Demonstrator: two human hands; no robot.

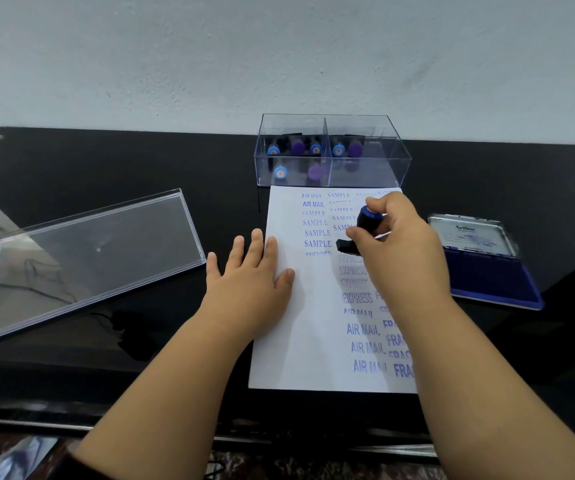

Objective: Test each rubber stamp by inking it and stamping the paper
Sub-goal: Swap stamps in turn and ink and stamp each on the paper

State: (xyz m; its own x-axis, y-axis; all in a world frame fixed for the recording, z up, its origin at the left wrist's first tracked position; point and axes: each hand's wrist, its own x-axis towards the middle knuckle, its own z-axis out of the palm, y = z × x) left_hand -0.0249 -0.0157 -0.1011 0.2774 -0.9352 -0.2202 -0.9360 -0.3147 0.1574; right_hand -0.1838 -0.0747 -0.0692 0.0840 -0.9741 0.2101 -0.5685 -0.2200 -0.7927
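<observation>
Right now the right hand (395, 244) grips a rubber stamp (362, 230) by its dark handle with a blue cap, fingers curled round it, the stamp tilted so its black base hangs just above the paper (296, 341), near a faint "EXPRESS" mark. The left hand (249, 280) lies flat beside it, fingers straight and spread, pressing the paper's left edge onto the black table (140, 161).

Under and around both hands the sheet carries blue prints (AIR MAIL, SAMPLE, EXPRESS, and a word partly hidden by the right forearm). Just to the right of the right hand sits the open ink pad (486, 271), its lid raised and its blue pad exposed. Beyond the hands, touching the paper's far edge, stands a clear divided box (383, 168) holding more stamps (298, 157) with blue and purple tops. Well to the left of the left hand lies the clear lid (81, 258).
</observation>
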